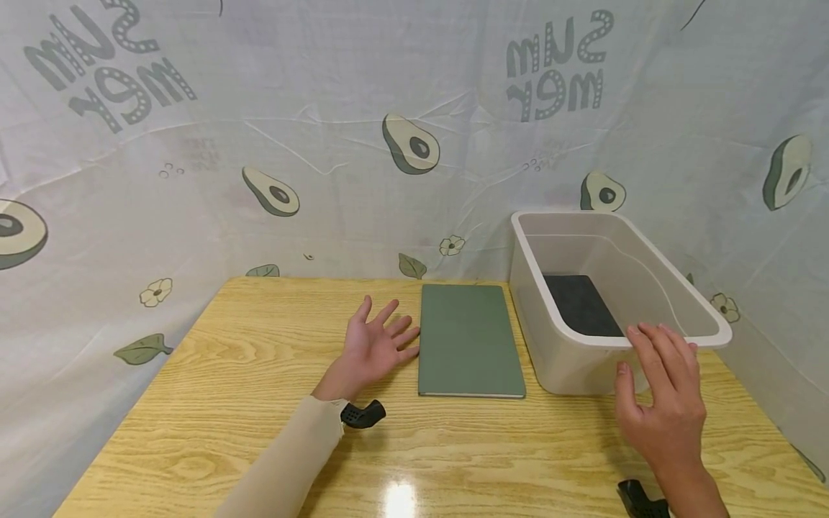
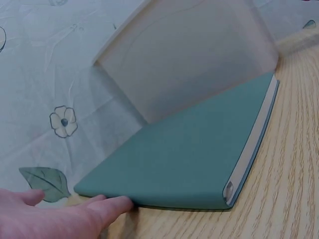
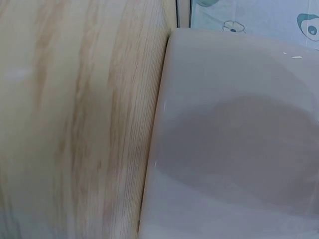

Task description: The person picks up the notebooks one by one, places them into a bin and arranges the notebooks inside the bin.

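Observation:
A green hardcover notebook (image 1: 469, 342) lies flat and closed on the table. To its left is my left hand (image 1: 376, 349), palm turned up and fingers spread, the fingertips at the notebook's left edge. In the left wrist view the fingers (image 2: 117, 206) reach the spine of the notebook (image 2: 174, 154); whether they press on it I cannot tell. My right hand (image 1: 667, 403) is at the front rim of a pale plastic bin (image 1: 537, 309), fingers extended and loosely bent, fingertips over the rim. The right wrist view shows the bin's outer wall (image 3: 239, 149) but not the hand.
A dark flat rectangular thing (image 1: 579, 306) lies on the bottom of the bin. The wooden table (image 1: 214, 403) ends at a hanging cloth (image 1: 337, 108) printed with avocados, at the back and sides. A black wrist mount (image 1: 364, 414) is on the left wrist.

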The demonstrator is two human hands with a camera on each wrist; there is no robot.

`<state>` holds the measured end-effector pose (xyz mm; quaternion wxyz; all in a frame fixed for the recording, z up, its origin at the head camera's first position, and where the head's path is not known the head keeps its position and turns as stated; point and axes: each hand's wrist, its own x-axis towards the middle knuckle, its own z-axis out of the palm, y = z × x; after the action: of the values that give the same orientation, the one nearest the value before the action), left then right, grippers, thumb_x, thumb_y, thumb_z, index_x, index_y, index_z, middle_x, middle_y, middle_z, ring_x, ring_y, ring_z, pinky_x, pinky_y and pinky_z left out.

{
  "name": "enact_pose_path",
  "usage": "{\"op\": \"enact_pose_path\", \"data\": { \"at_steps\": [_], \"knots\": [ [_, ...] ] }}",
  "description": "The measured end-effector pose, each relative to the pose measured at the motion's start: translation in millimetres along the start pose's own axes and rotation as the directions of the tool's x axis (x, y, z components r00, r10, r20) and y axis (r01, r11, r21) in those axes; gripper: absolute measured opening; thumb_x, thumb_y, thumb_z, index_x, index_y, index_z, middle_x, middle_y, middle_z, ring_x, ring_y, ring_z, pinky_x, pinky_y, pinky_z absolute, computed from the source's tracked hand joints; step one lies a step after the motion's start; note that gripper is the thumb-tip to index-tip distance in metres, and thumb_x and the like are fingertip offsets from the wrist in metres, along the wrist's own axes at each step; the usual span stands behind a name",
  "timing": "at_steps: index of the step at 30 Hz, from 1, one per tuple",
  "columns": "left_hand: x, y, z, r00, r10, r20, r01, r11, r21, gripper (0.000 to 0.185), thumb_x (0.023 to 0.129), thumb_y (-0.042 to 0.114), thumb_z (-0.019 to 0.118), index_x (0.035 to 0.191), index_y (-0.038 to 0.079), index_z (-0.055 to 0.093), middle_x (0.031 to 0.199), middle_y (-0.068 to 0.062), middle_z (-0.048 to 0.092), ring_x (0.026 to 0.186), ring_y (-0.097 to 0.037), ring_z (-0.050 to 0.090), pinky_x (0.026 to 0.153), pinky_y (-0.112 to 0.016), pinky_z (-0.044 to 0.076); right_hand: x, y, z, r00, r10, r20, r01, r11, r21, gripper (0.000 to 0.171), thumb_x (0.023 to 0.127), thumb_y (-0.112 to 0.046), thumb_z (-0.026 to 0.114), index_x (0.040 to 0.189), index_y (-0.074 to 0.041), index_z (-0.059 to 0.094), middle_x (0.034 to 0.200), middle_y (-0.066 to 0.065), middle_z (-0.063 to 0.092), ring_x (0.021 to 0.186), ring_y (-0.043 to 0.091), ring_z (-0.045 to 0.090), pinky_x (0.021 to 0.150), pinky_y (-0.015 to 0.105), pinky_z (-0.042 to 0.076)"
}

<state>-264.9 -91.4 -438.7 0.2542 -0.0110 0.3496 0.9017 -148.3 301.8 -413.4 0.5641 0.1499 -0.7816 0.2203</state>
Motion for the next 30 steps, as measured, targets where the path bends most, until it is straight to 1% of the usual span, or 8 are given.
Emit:
{"op": "enact_pose_path", "data": {
  "at_steps": [2, 7, 11, 15, 22, 30],
  "knots": [
    [-0.2, 0.7, -1.6, 1.0, 0.0, 0.006, 0.0, 1.0, -0.014, 0.082, 0.107, 0.072, 0.022, 0.173, 0.03, -0.002, 0.18, -0.013, -0.01, 0.168, -0.039, -0.003, 0.135, -0.06, 0.002, 0.2, -0.3, 0.4, 1.0, 0.001, -0.003, -0.001, 1.0, 0.006, 0.042, 0.097, -0.02, 0.058, 0.127, 0.005, 0.073, 0.126, 0.032, 0.07, 0.124, 0.055, 0.057, 0.127, 0.059, 0.032],
    [-1.0, -0.2, -2.2, 1.0, 0.001, 0.007, -0.001, 1.0, -0.013, 0.081, 0.108, 0.072, 0.022, 0.173, 0.029, 0.0, 0.18, -0.014, -0.007, 0.167, -0.041, 0.0, 0.134, -0.062, 0.005, -1.0, 1.2, 0.4, 1.0, 0.005, 0.005, -0.005, 1.0, 0.004, 0.042, 0.097, -0.021, 0.058, 0.128, 0.004, 0.073, 0.127, 0.032, 0.07, 0.125, 0.055, 0.057, 0.127, 0.061, 0.032],
    [-0.8, -3.4, 0.6, 1.0, -0.01, 0.016, 0.01, 1.0, -0.018, 0.082, 0.107, 0.072, 0.023, 0.173, 0.029, 0.001, 0.18, -0.015, -0.006, 0.167, -0.042, 0.002, 0.133, -0.066, 0.009, -2.3, 2.5, 0.4, 1.0, 0.001, 0.012, -0.001, 1.0, -0.003, 0.043, 0.098, -0.022, 0.058, 0.129, 0.004, 0.073, 0.127, 0.032, 0.069, 0.125, 0.055, 0.057, 0.128, 0.061, 0.032],
    [0.8, -7.1, 5.0, 1.0, -0.007, 0.018, 0.007, 1.0, -0.006, 0.082, 0.108, 0.071, 0.025, 0.173, 0.028, 0.002, 0.18, -0.016, -0.007, 0.167, -0.042, 0.002, 0.132, -0.067, 0.01, -2.3, 2.5, 0.6, 1.0, -0.003, 0.016, 0.003, 1.0, -0.01, 0.043, 0.099, -0.023, 0.057, 0.129, 0.004, 0.073, 0.128, 0.032, 0.069, 0.125, 0.055, 0.057, 0.128, 0.06, 0.031],
    [4.4, -11.9, 10.5, 0.999, 0.028, -0.023, -0.027, 0.999, 0.035, 0.082, 0.108, 0.07, 0.026, 0.173, 0.024, 0.005, 0.179, -0.021, -0.002, 0.167, -0.041, 0.007, 0.132, -0.068, 0.01, 0.4, -0.2, 2.1, 1.0, -0.01, 0.0, 0.01, 1.0, 0.004, 0.042, 0.098, -0.021, 0.058, 0.127, 0.005, 0.073, 0.126, 0.032, 0.069, 0.124, 0.055, 0.057, 0.127, 0.061, 0.032],
    [10.9, -13.7, 17.6, 0.997, 0.021, -0.08, -0.014, 0.996, 0.09, 0.081, 0.109, 0.066, 0.036, 0.173, 0.022, 0.013, 0.178, -0.023, 0.008, 0.167, -0.037, 0.014, 0.132, -0.067, 0.012, 1.1, -1.5, 1.7, 1.0, -0.01, -0.009, 0.01, 1.0, 0.001, 0.041, 0.099, -0.022, 0.058, 0.127, 0.005, 0.073, 0.126, 0.032, 0.069, 0.124, 0.055, 0.058, 0.125, 0.064, 0.033]
  ]
}}
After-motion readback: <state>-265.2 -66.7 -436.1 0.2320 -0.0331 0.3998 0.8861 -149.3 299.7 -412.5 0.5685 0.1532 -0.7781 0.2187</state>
